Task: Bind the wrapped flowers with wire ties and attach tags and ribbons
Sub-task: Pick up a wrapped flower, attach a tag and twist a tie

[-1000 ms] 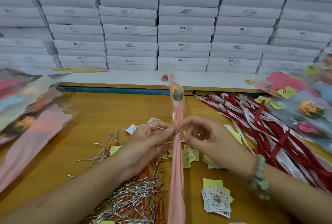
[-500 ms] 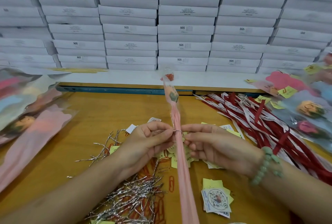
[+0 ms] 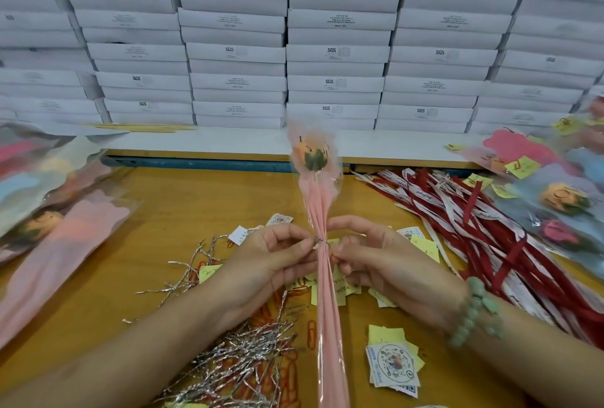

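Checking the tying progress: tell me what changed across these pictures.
The wrapped flower, tilted left half a second ago, is back near upright. The right hand has curled its fingers round it at the wire tie; the left hand still pinches the tie. Spare ties, tags and ribbons lie unmoved.

A pink paper-wrapped flower (image 3: 318,208) is standing above the middle of the yellow wooden table (image 3: 196,205); silver wire ties (image 3: 235,362) are lying left of it, red and white ribbons (image 3: 474,228) right, stacked white cardboard boxes (image 3: 336,54) rising behind.
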`<state>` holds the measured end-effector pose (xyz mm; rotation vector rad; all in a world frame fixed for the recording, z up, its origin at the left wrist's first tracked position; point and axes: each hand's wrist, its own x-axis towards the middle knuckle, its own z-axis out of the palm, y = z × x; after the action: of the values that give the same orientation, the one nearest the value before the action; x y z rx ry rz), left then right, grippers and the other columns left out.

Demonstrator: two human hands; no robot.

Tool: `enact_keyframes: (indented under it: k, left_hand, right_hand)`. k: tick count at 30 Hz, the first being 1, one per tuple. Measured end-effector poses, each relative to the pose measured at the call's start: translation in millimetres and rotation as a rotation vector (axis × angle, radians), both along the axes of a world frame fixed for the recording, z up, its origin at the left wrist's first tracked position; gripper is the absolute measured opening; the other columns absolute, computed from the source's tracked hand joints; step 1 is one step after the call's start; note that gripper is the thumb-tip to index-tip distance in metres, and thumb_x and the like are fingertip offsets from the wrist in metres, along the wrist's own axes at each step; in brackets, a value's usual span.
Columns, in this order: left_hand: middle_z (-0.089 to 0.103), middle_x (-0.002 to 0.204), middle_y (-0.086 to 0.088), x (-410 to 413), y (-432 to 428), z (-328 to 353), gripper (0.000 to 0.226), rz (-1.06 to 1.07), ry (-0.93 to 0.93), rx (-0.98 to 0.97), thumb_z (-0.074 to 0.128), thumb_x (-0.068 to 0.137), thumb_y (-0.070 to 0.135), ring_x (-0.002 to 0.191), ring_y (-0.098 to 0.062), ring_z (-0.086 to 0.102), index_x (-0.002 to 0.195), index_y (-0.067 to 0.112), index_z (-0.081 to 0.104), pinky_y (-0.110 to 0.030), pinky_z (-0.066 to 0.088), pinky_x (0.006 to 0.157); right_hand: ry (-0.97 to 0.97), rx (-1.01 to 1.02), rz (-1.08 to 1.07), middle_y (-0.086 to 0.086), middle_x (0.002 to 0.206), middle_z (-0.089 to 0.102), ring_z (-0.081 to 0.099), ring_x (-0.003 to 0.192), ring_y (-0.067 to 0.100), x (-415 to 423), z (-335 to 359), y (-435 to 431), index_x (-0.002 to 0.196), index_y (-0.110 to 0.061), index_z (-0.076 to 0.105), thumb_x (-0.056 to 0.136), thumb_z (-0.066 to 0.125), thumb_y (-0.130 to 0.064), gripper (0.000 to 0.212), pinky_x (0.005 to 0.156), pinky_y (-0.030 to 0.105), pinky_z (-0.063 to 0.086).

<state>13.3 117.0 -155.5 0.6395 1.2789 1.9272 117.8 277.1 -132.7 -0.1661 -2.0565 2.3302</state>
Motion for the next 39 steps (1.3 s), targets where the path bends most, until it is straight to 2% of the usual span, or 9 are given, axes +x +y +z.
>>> enact_keyframes:
  k: [6, 10, 12, 15, 19, 24, 29, 34, 39]
  left_hand:
    - [0.071, 0.101, -0.017, 9, 1, 3, 0.016, 0.072, 0.228, -0.151, 0.072, 0.074, 0.020, 0.096, -0.023, 0.067, 0.087, 0.012, 0.074, -0.033, 0.057, 0.088]
    - [0.071, 0.087, -0.001, 10, -1, 8, 0.010, 0.097, 0.332, -0.200, 0.072, 0.074, 0.027, 0.082, -0.011, 0.065, 0.082, 0.023, 0.076, -0.023, 0.055, 0.071]
    - [0.072, 0.085, -0.004, 11, -1, 8, 0.006, 0.083, 0.305, -0.168, 0.069, 0.081, 0.017, 0.078, -0.012, 0.067, 0.084, 0.017, 0.075, -0.021, 0.055, 0.067]
    - [0.075, 0.087, -0.007, 13, -1, 9, 0.012, 0.093, 0.268, -0.157, 0.067, 0.086, 0.006, 0.078, -0.013, 0.072, 0.082, 0.012, 0.077, -0.018, 0.056, 0.068]
    - [0.075, 0.092, -0.016, 14, -1, 11, 0.007, 0.098, 0.162, -0.127, 0.070, 0.085, 0.007, 0.086, -0.024, 0.074, 0.090, 0.003, 0.073, -0.022, 0.058, 0.072]
    - [0.074, 0.094, -0.020, 17, 0, 15, 0.042, 0.101, 0.147, -0.161, 0.081, 0.071, 0.029, 0.089, -0.032, 0.073, 0.098, 0.000, 0.068, -0.029, 0.061, 0.076]
    - [0.073, 0.091, -0.024, 13, 0, 10, 0.021, 0.148, 0.153, -0.199, 0.073, 0.082, 0.009, 0.084, -0.032, 0.073, 0.098, -0.003, 0.066, -0.027, 0.060, 0.070]
    - [0.073, 0.090, -0.024, 9, 2, 3, 0.011, 0.119, 0.169, -0.175, 0.067, 0.087, 0.002, 0.082, -0.032, 0.072, 0.097, 0.000, 0.066, -0.032, 0.061, 0.076]
    - [0.069, 0.097, -0.029, 9, 2, -1, 0.021, 0.088, 0.180, -0.106, 0.069, 0.086, 0.005, 0.085, -0.035, 0.071, 0.105, -0.002, 0.064, -0.034, 0.060, 0.078]
  right_hand:
    - [0.096, 0.168, -0.045, -0.003, 0.066, 0.060, 0.056, 0.060, 0.006, 3, 4, -3, 0.105, -0.017, 0.070, 0.076, 0.070, -0.021, 0.030, 0.059, 0.019, 0.048]
    - [0.110, 0.191, -0.080, -0.004, 0.067, 0.062, 0.061, 0.059, 0.006, 4, 3, -3, 0.106, -0.015, 0.070, 0.086, 0.066, -0.010, 0.021, 0.053, 0.016, 0.049]
    - [0.120, 0.192, -0.099, -0.002, 0.070, 0.065, 0.069, 0.070, 0.021, 4, 3, -5, 0.106, -0.015, 0.069, 0.086, 0.066, -0.009, 0.021, 0.064, 0.027, 0.058]
    - [0.126, 0.196, -0.125, 0.001, 0.073, 0.066, 0.070, 0.087, 0.036, 3, 1, -6, 0.105, -0.015, 0.069, 0.086, 0.068, -0.010, 0.020, 0.077, 0.039, 0.058]
    - [0.119, 0.229, -0.159, 0.009, 0.077, 0.064, 0.072, 0.086, 0.035, 2, 1, -4, 0.103, -0.012, 0.070, 0.086, 0.068, -0.004, 0.019, 0.067, 0.030, 0.059]
    - [0.163, 0.434, -0.149, -0.001, 0.069, 0.068, 0.071, 0.067, 0.013, 2, -2, -3, 0.098, -0.015, 0.069, 0.084, 0.070, -0.004, 0.017, 0.063, 0.025, 0.057]
    - [0.229, 0.561, -0.144, -0.007, 0.068, 0.071, 0.065, 0.067, -0.002, 1, -3, -3, 0.091, -0.018, 0.068, 0.084, 0.072, -0.011, 0.011, 0.067, 0.007, 0.045]
    - [0.199, 0.454, -0.152, 0.010, 0.074, 0.068, 0.072, 0.075, 0.021, 2, -4, -6, 0.091, -0.014, 0.066, 0.085, 0.070, -0.003, 0.012, 0.068, 0.032, 0.059]
    - [0.157, 0.471, -0.176, 0.008, 0.079, 0.068, 0.072, 0.071, 0.026, 1, -4, -5, 0.090, -0.014, 0.066, 0.086, 0.070, -0.008, 0.009, 0.054, 0.023, 0.052]
